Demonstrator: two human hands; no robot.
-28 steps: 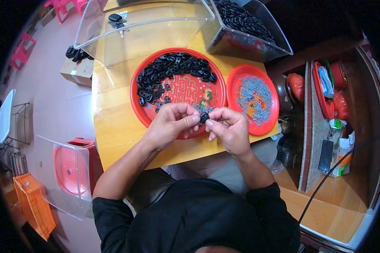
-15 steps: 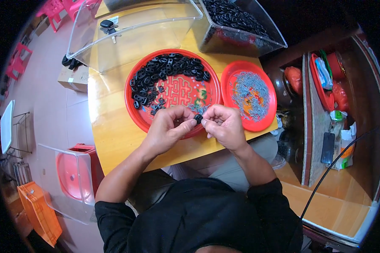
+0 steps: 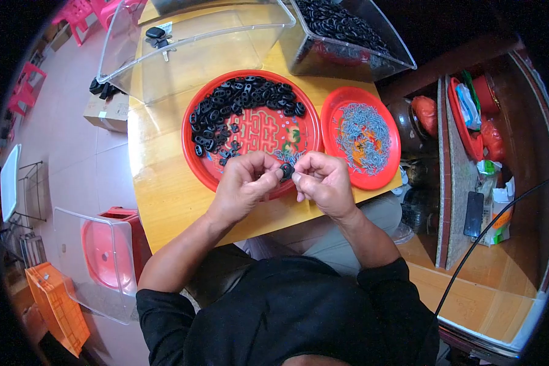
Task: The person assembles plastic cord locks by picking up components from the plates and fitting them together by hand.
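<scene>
Head view: I'm watching the L hand point(image 3: 248, 180) pinching a small black piece point(image 3: 287, 171) btwn thumb & fingertips, over the near side of the big red tray point(image 3: 187, 137). The R hand point(image 3: 325, 183) is holding thumb & finger together at the piece's right edge; can't tell if it's gripping that or sth tiny. More black pcs point(image 3: 226, 97) are lying heaped round the tray's far & left sides. Just beside it, a smaller red plate point(image 3: 393, 161) is holding thin grey bits point(image 3: 363, 137). Both are sitting on a yellow table point(image 3: 158, 189), w/ a clear box point(image 3: 323, 61) of black pcs standing behind
</scene>
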